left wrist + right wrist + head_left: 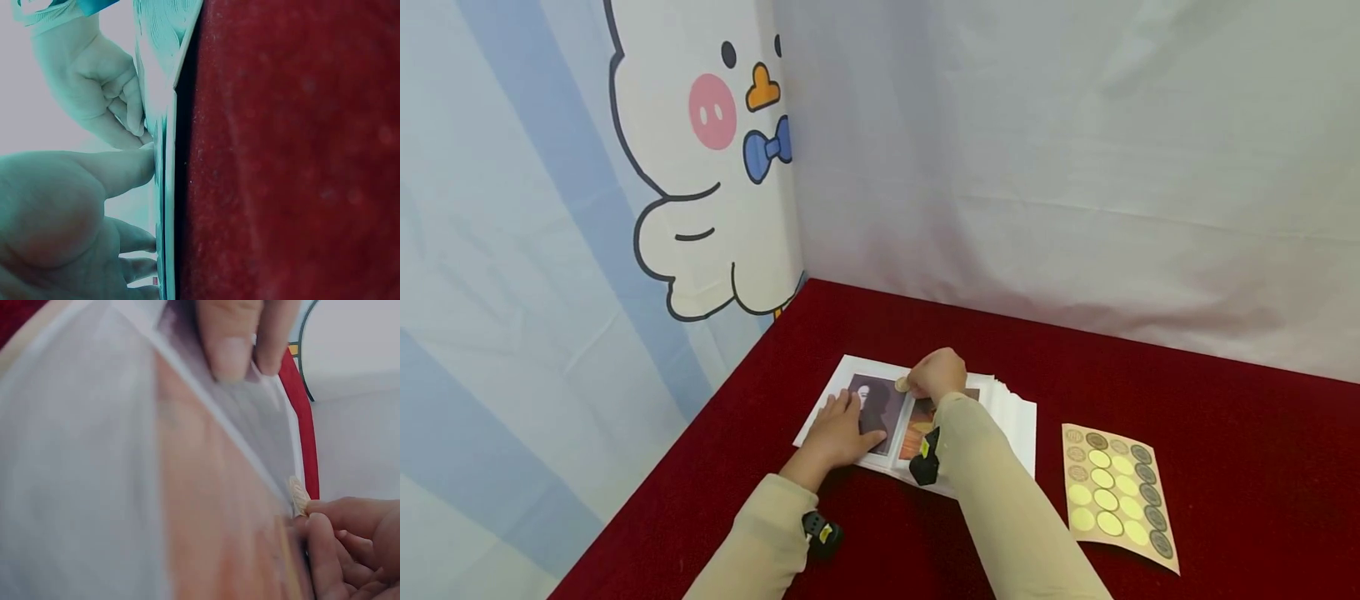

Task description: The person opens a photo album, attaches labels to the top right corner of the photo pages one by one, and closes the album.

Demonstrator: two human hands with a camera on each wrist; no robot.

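Note:
A stack of white sheets (1011,417) lies on the red table (1225,433), with two photos on the top page: a dark portrait (880,400) and an orange picture (916,437). My left hand (848,419) lies flat on the dark portrait, fingers straight, holding the page (164,187) down. Between the two photos, at their top edge, my right hand (912,385) pinches a small round gold sticker (901,384). In the right wrist view the sticker (299,495) stands on edge against the page (94,487), between my fingertips (322,528). The left hand's fingers (240,337) show above.
A tan sticker sheet (1116,496) with several round stickers, some peeled, lies right of the stack. A white cloth wall (1075,167) backs the table. At the left hangs a cartoon-duck curtain (700,167). The table's left edge (700,433) runs diagonally.

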